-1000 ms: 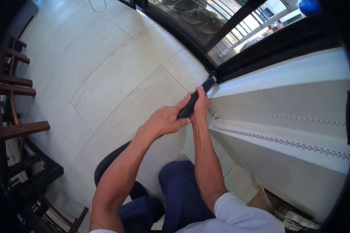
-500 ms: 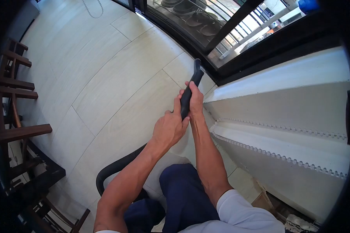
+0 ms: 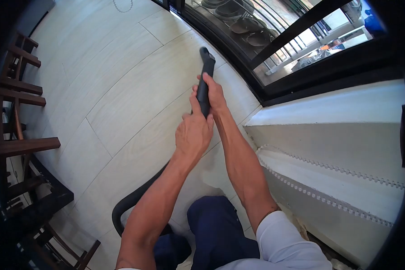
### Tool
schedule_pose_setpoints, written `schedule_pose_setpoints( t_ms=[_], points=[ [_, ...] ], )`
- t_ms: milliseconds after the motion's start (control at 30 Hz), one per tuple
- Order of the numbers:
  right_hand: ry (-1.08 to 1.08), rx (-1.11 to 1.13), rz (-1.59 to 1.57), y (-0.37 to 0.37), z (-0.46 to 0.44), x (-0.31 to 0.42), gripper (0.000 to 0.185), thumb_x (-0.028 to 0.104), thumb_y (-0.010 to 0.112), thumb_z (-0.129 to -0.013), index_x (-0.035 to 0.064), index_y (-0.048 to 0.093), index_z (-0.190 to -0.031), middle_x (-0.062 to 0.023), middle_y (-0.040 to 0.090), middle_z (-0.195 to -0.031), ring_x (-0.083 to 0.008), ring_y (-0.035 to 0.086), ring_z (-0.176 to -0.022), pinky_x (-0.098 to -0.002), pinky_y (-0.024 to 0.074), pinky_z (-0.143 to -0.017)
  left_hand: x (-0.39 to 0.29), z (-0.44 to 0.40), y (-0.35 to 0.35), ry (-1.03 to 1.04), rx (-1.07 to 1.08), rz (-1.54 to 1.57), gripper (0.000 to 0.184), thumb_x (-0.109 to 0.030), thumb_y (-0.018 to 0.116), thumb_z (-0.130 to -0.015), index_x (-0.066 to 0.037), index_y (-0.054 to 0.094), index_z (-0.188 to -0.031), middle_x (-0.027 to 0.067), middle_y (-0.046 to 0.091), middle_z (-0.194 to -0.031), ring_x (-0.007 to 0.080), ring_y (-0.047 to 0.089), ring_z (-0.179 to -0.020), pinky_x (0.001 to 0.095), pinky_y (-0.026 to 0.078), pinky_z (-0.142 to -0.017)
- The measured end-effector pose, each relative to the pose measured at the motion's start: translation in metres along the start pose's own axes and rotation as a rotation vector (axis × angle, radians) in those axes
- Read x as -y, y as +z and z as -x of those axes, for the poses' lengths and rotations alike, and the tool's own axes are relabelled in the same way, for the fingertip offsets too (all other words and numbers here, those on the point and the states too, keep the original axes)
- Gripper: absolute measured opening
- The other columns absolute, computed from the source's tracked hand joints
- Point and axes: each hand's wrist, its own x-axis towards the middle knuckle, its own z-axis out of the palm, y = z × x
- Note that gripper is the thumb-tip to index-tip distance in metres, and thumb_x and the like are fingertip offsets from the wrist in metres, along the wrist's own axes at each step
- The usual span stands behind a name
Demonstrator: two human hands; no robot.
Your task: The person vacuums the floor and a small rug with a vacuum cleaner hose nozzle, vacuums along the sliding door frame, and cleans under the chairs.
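A black vacuum cleaner nozzle (image 3: pixel 206 58) points away from me above the pale tiled floor, close to the dark door frame. My right hand (image 3: pixel 215 95) wraps round its handle from the right side. Just behind, my left hand (image 3: pixel 194 134) is closed on the lower end of the same handle. A black ribbed hose (image 3: pixel 141 189) curves out from under my left forearm and bends down beside my legs. Where the hose joins the handle is hidden by my left hand.
A black-framed glass door (image 3: pixel 256 85) stands ahead right, with shoes (image 3: pixel 247 24) behind the glass. White ledges (image 3: pixel 328 108) with a beaded chain (image 3: pixel 319 191) run along the right. Dark wooden chair legs (image 3: pixel 27 146) line the left. Another chain (image 3: pixel 123 10) lies on the floor far ahead.
Both hands have moved the nozzle left and forward, away from the corner of the door frame. The view has shifted slightly as well.
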Motion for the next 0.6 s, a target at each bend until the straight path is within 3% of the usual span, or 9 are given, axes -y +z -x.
schedule_pose_setpoints(
  t_ms=[133,167,200,267,333,400,500,533,600],
  points=[
    [0.092,-0.029,0.169,0.019,-0.039,0.013,0.054,0.054,0.048,-0.102,0.0011,0.054,-0.112,-0.0151,0.067,-0.083,-0.021,0.067,-0.073,-0.0327,0.0566,-0.064,0.006,-0.04,-0.009,-0.017,-0.046,0.01,0.073,-0.027,0.06,-0.095,-0.003,0.02,-0.151,0.0341,0.065,-0.087,0.0526,0.066,-0.083,0.0582,0.052,-0.073],
    [0.037,-0.137,0.383,0.021,-0.058,0.005,0.057,0.055,0.042,-0.103,0.0002,0.06,-0.103,-0.0186,0.07,-0.085,-0.0298,0.07,-0.081,-0.0382,0.0567,-0.071,0.009,-0.05,-0.008,-0.052,-0.078,0.012,0.07,-0.027,0.06,-0.095,-0.003,0.023,-0.15,0.0341,0.065,-0.086,0.0527,0.065,-0.083,0.0582,0.052,-0.074],
    [0.041,-0.136,0.381,0.02,-0.064,0.002,0.057,0.055,0.042,-0.103,0.0002,0.06,-0.103,-0.0186,0.07,-0.085,-0.0298,0.07,-0.081,-0.0382,0.0567,-0.071,0.012,-0.056,-0.009,-0.088,-0.11,0.012,0.068,-0.028,0.059,-0.095,-0.002,0.025,-0.148,0.0341,0.065,-0.085,0.0529,0.065,-0.083,0.0581,0.052,-0.074],
    [-0.537,-0.449,0.996,0.023,-0.081,0.0,0.058,0.052,0.042,-0.103,0.0013,0.066,-0.088,-0.021,0.069,-0.089,-0.039,0.064,-0.091,-0.0509,0.0474,-0.089,0.019,-0.063,-0.012,-0.059,-0.128,0.015,0.067,-0.028,0.06,-0.095,-0.001,0.028,-0.147,0.0341,0.065,-0.085,0.053,0.065,-0.083,0.0579,0.052,-0.074],
    [-0.713,-0.559,1.417,0.006,-0.097,0.016,0.045,0.04,0.044,-0.102,0.0014,0.066,-0.108,-0.023,0.063,-0.11,-0.042,0.05,-0.119,-0.056,0.0355,-0.103,0.022,-0.065,-0.021,-0.029,-0.149,0.019,0.066,-0.028,0.06,-0.094,0.0,0.03,-0.146,0.034,0.065,-0.085,0.053,0.065,-0.083,0.0577,0.051,-0.075],
    [-0.566,-0.599,1.616,-0.012,-0.106,0.018,0.048,0.037,0.049,-0.099,0.0021,0.055,-0.131,-0.025,0.051,-0.135,-0.0409,0.038,-0.135,-0.0611,0.0274,-0.11,0.019,-0.066,-0.031,0.007,-0.058,0.03,0.064,-0.028,0.06,-0.094,0.001,0.033,-0.144,0.0336,0.066,-0.087,0.0531,0.065,-0.082,0.0574,0.051,-0.075],
    [-0.673,-0.585,1.986,-0.05,-0.101,-0.022,0.065,0.039,0.053,-0.097,0.0044,0.036,-0.149,-0.0239,0.032,-0.153,-0.0408,0.025,-0.145,-0.0635,0.0185,-0.116,0.012,-0.084,-0.041,0.007,0.005,0.057,0.066,-0.028,0.061,-0.094,0.001,0.031,-0.145,0.0332,0.065,-0.085,0.0522,0.065,-0.081,0.0573,0.051,-0.073],
    [-0.67,-0.577,1.99,-0.05,-0.101,-0.021,0.065,0.039,0.053,-0.097,0.0044,0.036,-0.149,-0.0239,0.032,-0.153,-0.0408,0.025,-0.145,-0.0635,0.0185,-0.116,0.01,-0.091,-0.043,0.012,0.022,0.074,0.066,-0.028,0.061,-0.094,0.001,0.03,-0.145,0.0332,0.065,-0.084,0.0515,0.065,-0.08,0.0571,0.052,-0.072],
    [-0.504,-0.574,2.007,-0.047,-0.105,-0.023,0.077,0.041,0.056,-0.095,0.007,0.024,-0.156,-0.0228,0.025,-0.159,-0.0403,0.018,-0.149,-0.0616,0.0126,-0.119,0.003,-0.106,-0.05,-0.02,0.031,0.089,0.066,-0.028,0.061,-0.094,0.001,0.03,-0.145,0.0329,0.065,-0.084,0.051,0.066,-0.08,0.0569,0.052,-0.072]
  ],
)
